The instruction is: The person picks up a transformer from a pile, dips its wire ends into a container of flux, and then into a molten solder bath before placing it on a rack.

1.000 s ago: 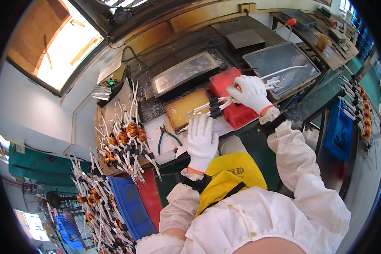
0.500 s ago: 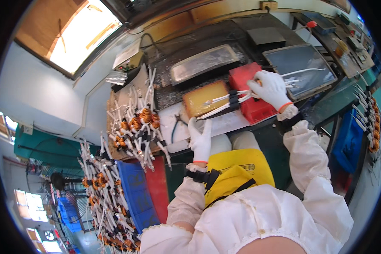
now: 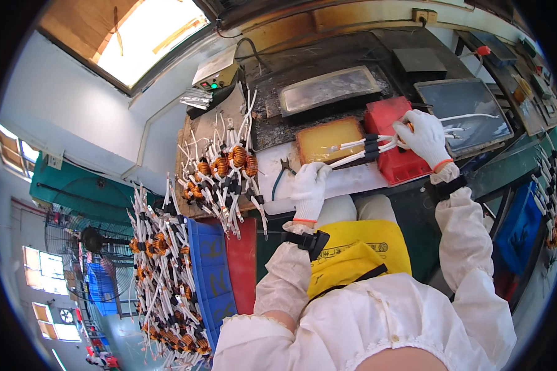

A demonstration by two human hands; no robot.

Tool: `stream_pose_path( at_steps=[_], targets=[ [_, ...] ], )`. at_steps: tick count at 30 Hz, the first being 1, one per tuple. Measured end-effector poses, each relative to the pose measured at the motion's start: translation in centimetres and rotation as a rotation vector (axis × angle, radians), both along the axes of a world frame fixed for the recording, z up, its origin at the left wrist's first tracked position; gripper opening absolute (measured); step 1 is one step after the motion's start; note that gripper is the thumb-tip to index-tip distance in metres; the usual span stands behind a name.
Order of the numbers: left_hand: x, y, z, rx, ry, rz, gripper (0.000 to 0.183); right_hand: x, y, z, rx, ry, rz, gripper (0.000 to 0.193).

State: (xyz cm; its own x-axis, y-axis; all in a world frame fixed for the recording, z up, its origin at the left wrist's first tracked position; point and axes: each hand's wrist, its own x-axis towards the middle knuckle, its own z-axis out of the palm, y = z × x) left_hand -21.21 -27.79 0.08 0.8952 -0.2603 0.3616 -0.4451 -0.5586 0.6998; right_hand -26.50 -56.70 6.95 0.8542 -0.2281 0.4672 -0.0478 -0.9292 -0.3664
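A bundle of white wire leads (image 3: pixel 387 146) with black sleeves (image 3: pixel 371 148) stretches between my gloved hands. My right hand (image 3: pixel 426 137) is closed around the leads above a red block-shaped stand (image 3: pixel 410 168). Beyond it, loose white ends point right over a grey tray (image 3: pixel 470 105). My left hand (image 3: pixel 309 190) pinches the tip of the lowest lead; its fingertips partly hide that end. Other lead tips lie apart over a shallow tray of yellow material (image 3: pixel 320 137). Cutting pliers (image 3: pixel 283 175) with dark handles rest on the white sheet (image 3: pixel 278 204) left of my left hand.
Copper-wound ring coils (image 3: pixel 228 164) with white leads are heaped on the bench at left. More fill a blue crate (image 3: pixel 209 272) below. A metal-topped box (image 3: pixel 329 91) and a control box (image 3: pixel 215 73) with a green light stand behind. Another blue crate (image 3: pixel 517 213) is at right.
My left hand has gone from spread fingers beside the lowest lead to a pinch on its tip. My right hand keeps its hold. The whole view has shifted somewhat.
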Motion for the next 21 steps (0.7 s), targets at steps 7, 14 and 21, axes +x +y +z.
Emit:
stream_pose_path(
  at_steps=[7, 14, 21],
  targets=[
    [-0.4, 1.6, -0.2, -0.057, -0.004, -0.084, 0.034, -0.1, -0.2, -0.3, 0.007, 0.027, -0.032, 0.032],
    [1.2, 6.9, -1.4, -0.082, 0.137, 0.104, 0.036, -0.1, -0.3, -0.5, -0.031, -0.006, -0.015, 0.031],
    [5.5, 13.2, -1.1, 0.201, 0.124, 0.241, 0.036, -0.2, -0.1, -0.2, -0.038, -0.002, -0.009, 0.031]
  ],
)
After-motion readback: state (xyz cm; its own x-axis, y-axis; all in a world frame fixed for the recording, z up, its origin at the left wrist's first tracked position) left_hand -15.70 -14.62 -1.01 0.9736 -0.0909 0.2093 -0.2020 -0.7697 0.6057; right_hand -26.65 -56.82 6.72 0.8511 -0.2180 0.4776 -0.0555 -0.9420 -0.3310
